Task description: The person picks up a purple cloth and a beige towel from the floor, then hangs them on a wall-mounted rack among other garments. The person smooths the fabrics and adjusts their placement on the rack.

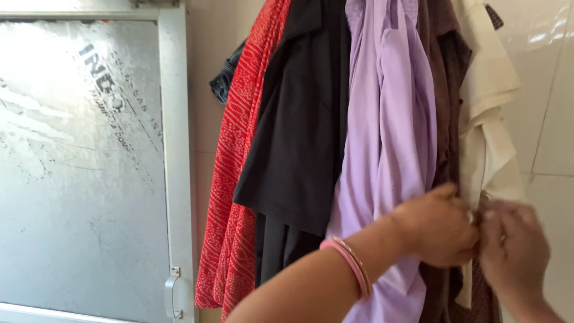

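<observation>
Along the pale wall, clothes hang in a row across the top of the frame: a red patterned garment [239, 179], a black shirt [299, 131], a lilac shirt [388, 137], a brown garment [445, 90] and a cream garment [487, 119], with glossy white wall tiles [553, 90] at the right. A frosted metal-framed door [89, 167] with a small handle [172, 294] fills the left side. At lower right, the left hand [436, 224], a pink bangle [353, 266] on its wrist, and the blurred right hand [514, 251] meet with fingers pinched together where the brown and cream garments join; exactly what they grip I cannot tell.
</observation>
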